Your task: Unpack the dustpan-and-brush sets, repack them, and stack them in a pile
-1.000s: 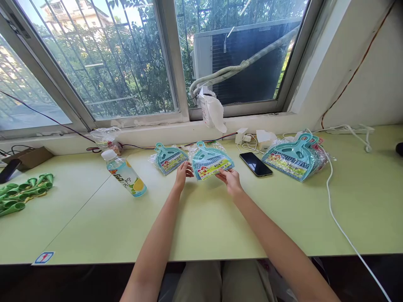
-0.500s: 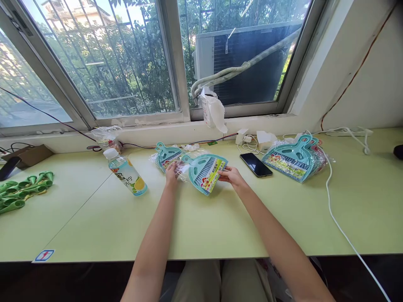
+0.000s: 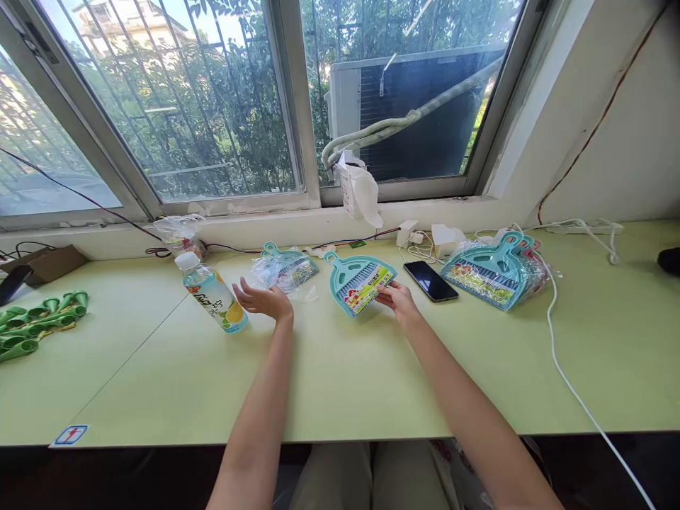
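My right hand (image 3: 398, 300) grips the lower right edge of a small teal dustpan (image 3: 344, 278), which has a brush lying in it and a bright printed label. Its handle points up and to the left. My left hand (image 3: 263, 300) is open, palm turned up and fingers spread, just right of a drink bottle (image 3: 215, 294). Behind my left hand, another teal dustpan (image 3: 273, 249) lies under crumpled clear plastic wrapping (image 3: 276, 273). A stack of wrapped teal dustpans (image 3: 486, 273) rests at the right.
A black phone (image 3: 430, 280) lies between my right hand and the stack. A white cable (image 3: 555, 333) runs down the table's right side. Green cone-shaped pieces (image 3: 40, 322) and a brown box (image 3: 45, 265) are at the left. White adapters (image 3: 408, 232) stand near the window wall.
My left hand has let go and moved left, opening palm up. The dustpan in my right hand has shifted slightly up and right, away from the wrapping, which now covers the other dustpan.
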`<control>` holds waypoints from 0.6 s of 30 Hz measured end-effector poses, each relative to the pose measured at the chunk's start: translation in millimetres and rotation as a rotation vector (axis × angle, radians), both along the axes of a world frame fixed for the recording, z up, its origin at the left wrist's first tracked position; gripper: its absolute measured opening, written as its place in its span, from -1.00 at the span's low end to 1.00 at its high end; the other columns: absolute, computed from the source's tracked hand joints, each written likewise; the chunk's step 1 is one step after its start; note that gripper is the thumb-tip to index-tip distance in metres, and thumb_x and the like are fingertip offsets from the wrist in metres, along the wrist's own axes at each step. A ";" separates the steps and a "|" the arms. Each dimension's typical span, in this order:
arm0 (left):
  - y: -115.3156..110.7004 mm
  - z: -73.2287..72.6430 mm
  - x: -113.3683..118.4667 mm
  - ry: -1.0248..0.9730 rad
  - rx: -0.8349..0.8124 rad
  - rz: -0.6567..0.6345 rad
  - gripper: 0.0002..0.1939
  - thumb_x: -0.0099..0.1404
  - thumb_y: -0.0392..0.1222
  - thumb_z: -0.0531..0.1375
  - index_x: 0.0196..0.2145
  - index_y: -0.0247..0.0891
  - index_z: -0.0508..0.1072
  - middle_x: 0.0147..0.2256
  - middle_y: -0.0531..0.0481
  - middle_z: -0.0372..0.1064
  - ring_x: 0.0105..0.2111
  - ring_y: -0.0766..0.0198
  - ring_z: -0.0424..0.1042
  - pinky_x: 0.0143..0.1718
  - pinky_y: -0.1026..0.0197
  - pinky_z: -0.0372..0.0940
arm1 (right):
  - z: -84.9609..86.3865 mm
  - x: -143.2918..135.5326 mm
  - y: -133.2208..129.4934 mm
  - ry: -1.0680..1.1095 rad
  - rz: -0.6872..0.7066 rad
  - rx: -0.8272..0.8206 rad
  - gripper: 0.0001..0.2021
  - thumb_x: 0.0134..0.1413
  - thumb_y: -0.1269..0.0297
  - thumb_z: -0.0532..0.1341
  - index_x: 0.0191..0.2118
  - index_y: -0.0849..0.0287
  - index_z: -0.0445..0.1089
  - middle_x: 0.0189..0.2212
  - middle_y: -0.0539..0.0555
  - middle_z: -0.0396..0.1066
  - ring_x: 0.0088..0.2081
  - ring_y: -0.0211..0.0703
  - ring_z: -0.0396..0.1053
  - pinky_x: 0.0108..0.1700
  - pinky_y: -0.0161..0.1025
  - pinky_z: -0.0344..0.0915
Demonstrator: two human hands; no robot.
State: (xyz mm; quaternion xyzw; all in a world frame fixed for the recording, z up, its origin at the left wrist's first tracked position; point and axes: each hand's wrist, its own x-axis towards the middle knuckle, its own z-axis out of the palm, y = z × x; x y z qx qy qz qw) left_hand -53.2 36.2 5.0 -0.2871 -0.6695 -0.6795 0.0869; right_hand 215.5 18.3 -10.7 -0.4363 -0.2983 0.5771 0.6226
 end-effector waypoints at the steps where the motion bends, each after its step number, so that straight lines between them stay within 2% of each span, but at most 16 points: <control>1: -3.3 3.1 5.8 0.072 -0.003 -0.042 -0.38 0.08 -0.47 0.10 0.10 -0.20 0.15 0.27 -0.24 -0.17 0.30 -0.02 -0.28 0.23 -0.20 -0.27 | 0.4 -1.0 -0.2 -0.001 -0.005 0.010 -0.79 -0.23 0.54 0.33 -0.35 0.26 0.41 -0.47 0.05 0.53 -0.46 -0.21 0.49 -0.35 -0.28 0.48; 3: -6.7 5.8 20.5 0.187 0.011 -0.284 -0.61 0.15 -0.42 0.07 -0.06 -0.18 0.32 0.18 -0.18 0.03 0.26 0.02 -0.11 0.23 -0.14 -0.18 | 1.6 -2.9 -0.2 -0.007 -0.020 0.037 -0.79 -0.24 0.52 0.34 -0.36 0.25 0.41 -0.47 0.04 0.53 -0.47 -0.22 0.48 -0.36 -0.28 0.48; 5: -6.2 2.9 38.3 0.176 0.010 -0.633 -0.81 0.22 -0.30 0.06 -0.21 -0.20 0.39 0.00 -0.17 0.25 0.11 0.07 0.17 0.15 -0.02 0.05 | 3.2 -4.1 0.2 -0.014 -0.040 0.074 -0.79 -0.23 0.49 0.34 -0.36 0.24 0.42 -0.47 0.03 0.52 -0.47 -0.23 0.48 -0.36 -0.28 0.47; 6: -5.0 -0.4 47.2 0.099 0.001 -0.781 -0.82 0.25 -0.21 0.07 -0.19 -0.21 0.38 -0.06 -0.17 0.30 0.03 0.10 0.27 0.06 0.03 0.16 | 4.0 -4.3 0.3 -0.016 -0.048 0.092 -0.79 -0.23 0.47 0.35 -0.36 0.24 0.42 -0.46 0.03 0.52 -0.47 -0.23 0.47 -0.36 -0.28 0.47; 7: -3.4 -4.7 55.6 -0.002 -0.014 -0.908 -0.74 0.26 -0.12 0.08 -0.11 -0.21 0.34 -0.07 -0.17 0.31 -0.04 0.13 0.32 -0.03 0.08 0.24 | 4.8 -4.4 0.4 -0.015 -0.053 0.109 -0.79 -0.23 0.45 0.35 -0.35 0.23 0.42 -0.45 0.03 0.53 -0.46 -0.23 0.47 -0.35 -0.28 0.47; 10: 1.5 -19.7 72.6 -0.348 -0.182 -1.220 -0.54 0.25 0.10 0.07 0.02 -0.17 0.24 -0.12 -0.11 0.34 -0.21 0.22 0.41 -0.23 0.18 0.32 | 6.9 -4.4 0.0 -0.003 -0.037 0.141 -0.77 -0.23 0.42 0.36 -0.33 0.23 0.42 -0.43 0.03 0.53 -0.43 -0.23 0.48 -0.34 -0.29 0.47; 11: 3.1 -24.3 75.2 -0.431 -0.235 -1.276 -0.52 0.23 0.13 0.08 0.02 -0.16 0.23 -0.15 -0.08 0.35 -0.25 0.24 0.42 -0.27 0.20 0.32 | 7.4 -4.7 -0.1 -0.004 -0.020 0.145 -0.77 -0.23 0.41 0.36 -0.33 0.23 0.42 -0.43 0.03 0.53 -0.43 -0.23 0.48 -0.34 -0.29 0.47; 13: 6.1 -31.5 77.1 -0.535 -0.297 -1.297 -0.54 0.19 0.11 0.13 -0.02 -0.15 0.26 -0.21 -0.03 0.37 -0.32 0.26 0.42 -0.33 0.22 0.32 | 7.8 -6.3 0.0 -0.028 0.015 0.147 -0.77 -0.22 0.41 0.36 -0.32 0.23 0.42 -0.43 0.03 0.53 -0.45 -0.24 0.48 -0.37 -0.30 0.47; 15: 8.9 -35.7 76.4 -0.554 -0.289 -1.240 -0.59 0.18 0.07 0.15 -0.08 -0.18 0.31 -0.25 -0.02 0.38 -0.32 0.25 0.41 -0.35 0.23 0.31 | 6.9 -8.7 1.0 -0.079 0.037 0.146 -0.78 -0.20 0.40 0.34 -0.31 0.23 0.43 -0.43 0.04 0.52 -0.48 -0.24 0.47 -0.41 -0.30 0.46; 18: 11.3 -36.3 73.4 -0.444 -0.176 -1.096 -0.68 0.22 0.01 0.11 -0.15 -0.22 0.37 -0.22 -0.06 0.39 -0.20 0.19 0.38 -0.26 0.21 0.29 | 3.1 -10.0 4.8 -0.173 0.060 0.138 -0.83 -0.15 0.37 0.33 -0.33 0.23 0.43 -0.44 0.05 0.52 -0.54 -0.25 0.45 -0.49 -0.32 0.43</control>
